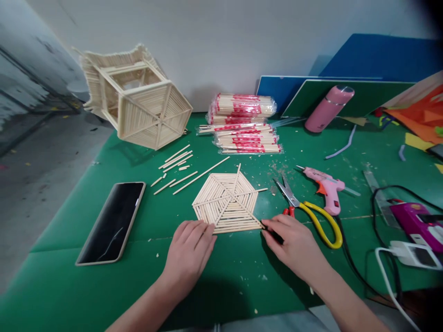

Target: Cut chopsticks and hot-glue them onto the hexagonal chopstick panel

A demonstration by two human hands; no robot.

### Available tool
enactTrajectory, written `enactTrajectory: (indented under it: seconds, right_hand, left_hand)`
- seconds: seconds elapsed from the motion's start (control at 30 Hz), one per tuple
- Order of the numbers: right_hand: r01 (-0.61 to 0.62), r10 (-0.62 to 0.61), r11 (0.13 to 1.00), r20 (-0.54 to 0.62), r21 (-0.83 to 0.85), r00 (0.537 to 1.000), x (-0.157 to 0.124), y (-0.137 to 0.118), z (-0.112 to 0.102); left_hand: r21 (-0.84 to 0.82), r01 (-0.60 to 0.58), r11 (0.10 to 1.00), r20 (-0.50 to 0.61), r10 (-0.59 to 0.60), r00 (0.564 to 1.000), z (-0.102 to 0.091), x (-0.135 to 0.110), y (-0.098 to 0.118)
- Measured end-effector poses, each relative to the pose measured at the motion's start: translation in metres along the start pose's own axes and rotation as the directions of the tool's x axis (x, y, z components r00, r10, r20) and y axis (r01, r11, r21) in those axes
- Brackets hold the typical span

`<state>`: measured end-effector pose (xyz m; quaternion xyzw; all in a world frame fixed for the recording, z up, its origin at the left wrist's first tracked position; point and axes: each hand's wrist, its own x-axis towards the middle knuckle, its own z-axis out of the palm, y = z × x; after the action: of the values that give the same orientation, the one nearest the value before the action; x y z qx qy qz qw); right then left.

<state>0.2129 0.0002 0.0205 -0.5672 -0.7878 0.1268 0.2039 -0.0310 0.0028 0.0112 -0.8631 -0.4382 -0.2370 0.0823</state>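
Note:
A flat hexagonal panel of wooden sticks (226, 203) lies on the green table in front of me, with spokes crossing at its middle. Two spoke ends stick out past its far and right edges. My left hand (190, 253) is closed on the panel's near left corner, fingers together and thumb by the front edge. At the near right corner, my right hand (294, 244) pinches the end of the front stick between thumb and fingers. Scissors with yellow handles (323, 221) lie just beyond my right hand. Loose cut sticks (178, 161) are scattered behind the panel's left side.
A hexagonal stick model (155, 115) stands at the back left, beside bagged stick bundles (245, 124). A phone (112, 221) lies left. To the right are a pink glue gun (325, 186), a pink bottle (328, 108), a purple device (418, 223) and cables.

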Motion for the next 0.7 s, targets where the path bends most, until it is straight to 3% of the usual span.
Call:
enactTrajectory:
  seconds: [0.17, 0.3, 0.37, 0.43, 0.7]
  right_hand:
    - [-0.108, 0.101, 0.994, -0.184, -0.026, 0.978, -0.013, 0.017, -0.016]
    - [-0.279, 0.225, 0.953, -0.347, -0.115, 0.911, -0.025, 0.041, -0.026]
    - [-0.335, 0.248, 0.92, -0.358, -0.204, 0.9, -0.031, 0.052, -0.026]
    - [-0.345, 0.247, 0.897, -0.336, -0.275, 0.909, -0.035, 0.062, -0.023]
    - [-0.375, 0.278, 0.86, -0.299, -0.346, 0.913, -0.035, 0.069, -0.016]
  left_hand:
    - [0.0, 0.062, 0.998, -0.022, -0.062, 0.998, -0.004, 0.009, 0.014]
    - [-0.083, -0.066, 0.994, 0.08, 0.072, 0.994, 0.01, 0.026, 0.036]
    - [-0.109, -0.187, 0.976, 0.179, 0.205, 0.962, 0.02, 0.036, 0.045]
    - [-0.103, -0.243, 0.964, 0.215, 0.26, 0.941, 0.03, 0.045, 0.051]
    - [-0.123, -0.229, 0.966, 0.192, 0.25, 0.949, 0.044, 0.055, 0.049]
